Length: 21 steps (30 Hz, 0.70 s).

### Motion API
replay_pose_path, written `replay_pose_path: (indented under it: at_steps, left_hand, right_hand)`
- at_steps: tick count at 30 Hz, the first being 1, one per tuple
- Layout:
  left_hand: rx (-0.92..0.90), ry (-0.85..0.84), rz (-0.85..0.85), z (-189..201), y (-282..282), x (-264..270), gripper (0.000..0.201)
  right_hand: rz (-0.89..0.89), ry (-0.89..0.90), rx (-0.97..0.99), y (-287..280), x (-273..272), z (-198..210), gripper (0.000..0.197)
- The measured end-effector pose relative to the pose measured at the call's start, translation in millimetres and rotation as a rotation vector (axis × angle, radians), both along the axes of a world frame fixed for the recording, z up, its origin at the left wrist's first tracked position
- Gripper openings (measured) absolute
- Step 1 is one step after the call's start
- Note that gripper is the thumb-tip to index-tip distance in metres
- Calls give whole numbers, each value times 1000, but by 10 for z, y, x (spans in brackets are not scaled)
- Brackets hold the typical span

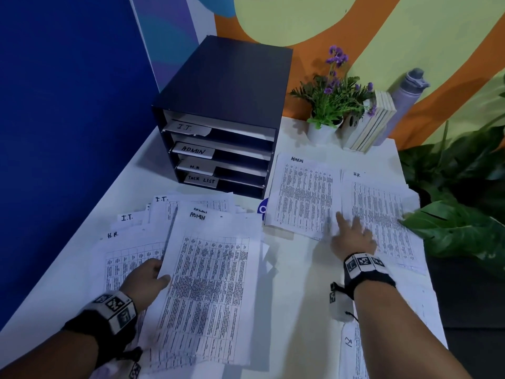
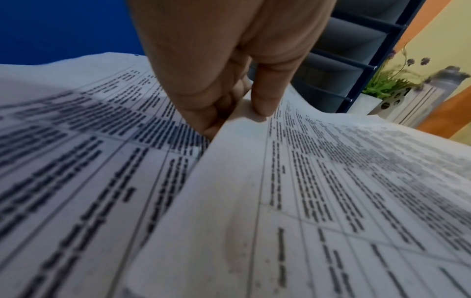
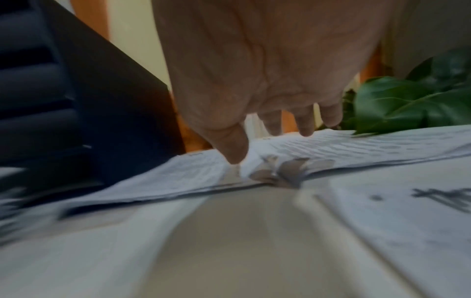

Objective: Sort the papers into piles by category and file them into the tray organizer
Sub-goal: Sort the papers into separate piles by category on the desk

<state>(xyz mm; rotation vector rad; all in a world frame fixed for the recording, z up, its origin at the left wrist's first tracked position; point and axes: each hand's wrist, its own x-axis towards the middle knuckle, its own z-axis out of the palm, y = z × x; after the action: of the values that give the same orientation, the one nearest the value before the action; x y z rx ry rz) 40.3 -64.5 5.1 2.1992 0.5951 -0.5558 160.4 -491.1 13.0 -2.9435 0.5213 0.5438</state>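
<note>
My left hand (image 1: 153,277) pinches the left edge of a printed sheet headed ADMIN (image 1: 207,291), lifted above a loose heap of papers (image 1: 128,242) marked I.T. and H.R. The left wrist view shows the thumb (image 2: 265,96) on top of that ADMIN sheet (image 2: 305,201) and fingers beneath. My right hand (image 1: 352,233) lies flat with spread fingers on the H.R. pile (image 1: 382,214), beside the ADMIN pile (image 1: 300,195). In the right wrist view the fingers (image 3: 303,123) hang straight over the H.R. pile (image 3: 356,147). The dark tray organizer (image 1: 232,86) stands behind, its shelves labelled I.T., ADMIN, H.R. and TASK LIST.
A potted purple flower (image 1: 330,105), a row of books (image 1: 369,124) and a grey bottle (image 1: 407,91) stand at the back right. Large green leaves (image 1: 459,225) reach over the table's right edge. Another sheet (image 1: 355,356) lies near the front right. A blue wall (image 1: 68,132) is on the left.
</note>
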Motion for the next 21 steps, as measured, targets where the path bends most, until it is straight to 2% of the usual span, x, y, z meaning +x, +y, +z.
replay_pose_path:
  at_steps: [1, 3, 5, 7, 9, 10, 13, 16, 21]
  left_hand:
    - [-11, -16, 4, -7, 19, -11, 21]
    - [-38, -58, 25, -15, 41, -47, 22]
    - [-64, -88, 59, -17, 35, -82, 22]
    - [-116, -95, 126, -13, 16, -103, 21]
    - [-177, -118, 203, -18, -6, -94, 17]
    - [-157, -135, 207, -31, -4, -81, 16]
    - [-4, -133, 116, 9, 32, -44, 23]
    - [14, -131, 51, 72, 49, -52, 25]
    - [-121, -179, -53, 224, -135, -136, 20]
  right_hand:
    - [36, -112, 56, 125, -50, 24, 61]
    - [43, -200, 399, 472, -211, 112, 52]
    - [-32, -60, 798, 861, -471, 189, 46]
    - [-148, 62, 1007, 1148, -711, 128, 34]
    - [-273, 14, 1049, 1310, -874, 9, 16]
    - [-306, -50, 1017, 1338, -919, -14, 17]
    - [-365, -217, 882, 1270, -951, 4, 33]
    - [-355, -271, 903, 1172, -962, 67, 34]
    - [-337, -332, 929, 1308, -1029, 86, 13]
